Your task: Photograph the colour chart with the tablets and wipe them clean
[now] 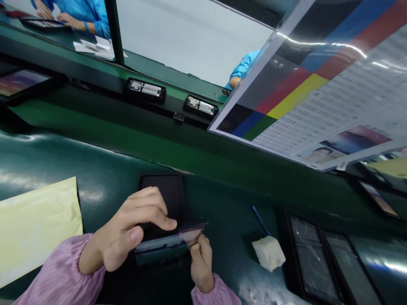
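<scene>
A thin glossy screen panel (162,249) is held tilted above the dark green bench, reflecting light. My right hand (202,260) pinches its right end between thumb and bent fingers. My left hand (136,224) hovers at the panel's upper edge with thumb and index apart and the other fingers loosely curled. The left index fingertip is at that edge; whether it touches cannot be told. Behind the panel lies a black rectangular tray (168,190), partly covered by my left hand.
A yellow sheet (38,224) lies at left. To the right are a whitish block (269,253), a blue stick (261,220) and black trays with screens (313,254). A color chart board (302,84) hangs upper right. Two opened devices (146,90) sit on the rail; co-workers in blue sleeves (92,17) are beyond.
</scene>
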`<state>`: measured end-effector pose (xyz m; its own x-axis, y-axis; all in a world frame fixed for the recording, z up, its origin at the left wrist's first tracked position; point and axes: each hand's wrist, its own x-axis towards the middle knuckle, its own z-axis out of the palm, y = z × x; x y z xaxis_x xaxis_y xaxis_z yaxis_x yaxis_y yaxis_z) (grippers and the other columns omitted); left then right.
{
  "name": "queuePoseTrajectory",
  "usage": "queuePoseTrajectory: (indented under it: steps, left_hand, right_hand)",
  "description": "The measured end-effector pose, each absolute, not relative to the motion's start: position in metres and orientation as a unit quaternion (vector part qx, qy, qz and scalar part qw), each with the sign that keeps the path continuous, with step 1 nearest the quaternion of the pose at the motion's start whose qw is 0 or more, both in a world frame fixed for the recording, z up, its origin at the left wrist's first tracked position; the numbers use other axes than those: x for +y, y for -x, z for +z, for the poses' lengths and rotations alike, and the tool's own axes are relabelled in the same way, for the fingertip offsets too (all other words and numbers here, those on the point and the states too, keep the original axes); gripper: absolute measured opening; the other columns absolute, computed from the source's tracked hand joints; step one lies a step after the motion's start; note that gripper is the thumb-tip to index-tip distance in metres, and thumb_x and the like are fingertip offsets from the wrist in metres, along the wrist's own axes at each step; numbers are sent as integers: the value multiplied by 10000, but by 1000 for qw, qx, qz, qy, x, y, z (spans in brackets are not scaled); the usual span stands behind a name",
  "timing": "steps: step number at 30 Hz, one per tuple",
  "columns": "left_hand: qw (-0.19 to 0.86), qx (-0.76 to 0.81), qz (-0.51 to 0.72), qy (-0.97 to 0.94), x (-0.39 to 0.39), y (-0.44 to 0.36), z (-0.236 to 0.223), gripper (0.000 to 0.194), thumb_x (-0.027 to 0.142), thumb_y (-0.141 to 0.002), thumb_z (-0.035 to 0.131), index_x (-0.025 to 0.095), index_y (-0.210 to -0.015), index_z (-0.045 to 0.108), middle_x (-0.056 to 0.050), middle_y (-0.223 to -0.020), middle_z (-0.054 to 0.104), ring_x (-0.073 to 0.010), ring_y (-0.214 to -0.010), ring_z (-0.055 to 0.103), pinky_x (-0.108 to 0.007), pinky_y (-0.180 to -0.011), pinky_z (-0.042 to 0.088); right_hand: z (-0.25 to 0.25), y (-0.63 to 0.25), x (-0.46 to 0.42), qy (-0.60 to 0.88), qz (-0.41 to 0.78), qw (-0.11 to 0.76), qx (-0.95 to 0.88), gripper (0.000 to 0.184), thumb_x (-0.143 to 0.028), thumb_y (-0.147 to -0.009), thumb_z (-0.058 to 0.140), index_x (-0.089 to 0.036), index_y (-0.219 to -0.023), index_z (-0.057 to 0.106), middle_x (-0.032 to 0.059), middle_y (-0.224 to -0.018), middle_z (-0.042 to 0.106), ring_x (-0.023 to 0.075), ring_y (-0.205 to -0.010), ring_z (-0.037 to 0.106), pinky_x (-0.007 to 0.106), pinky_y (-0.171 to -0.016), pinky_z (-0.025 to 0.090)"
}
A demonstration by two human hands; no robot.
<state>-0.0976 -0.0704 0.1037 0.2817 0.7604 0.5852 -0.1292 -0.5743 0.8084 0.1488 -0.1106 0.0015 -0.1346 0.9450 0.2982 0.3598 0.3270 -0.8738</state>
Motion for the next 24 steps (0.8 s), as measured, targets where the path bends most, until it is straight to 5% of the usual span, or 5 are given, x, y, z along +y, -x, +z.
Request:
queuePoseTrajectory:
  steps: [10,24]
  left_hand:
    - [378,243,538,-714,-74,101,103,446,449,-1064,351,170,-1081,699,-24,-718,587,-187,-662,430,-388,-697,299]
    - [264,281,626,-677,-66,93,96,473,449,-1061,376,150,-952,725,-28,-677,625,-156,-547,478,-352,-600,298]
  right_hand:
    - [-3,-146,-114,473,301,471,-682,552,-561,-1097,377,-206,-878,740,19,-684,641,188,-636,595,282,-599,449]
    - [-7,-145,-114,480,292,473,-679,542,-555,-1106,356,-222,-994,769,15,-714,676,179,-620,607,270,-597,469]
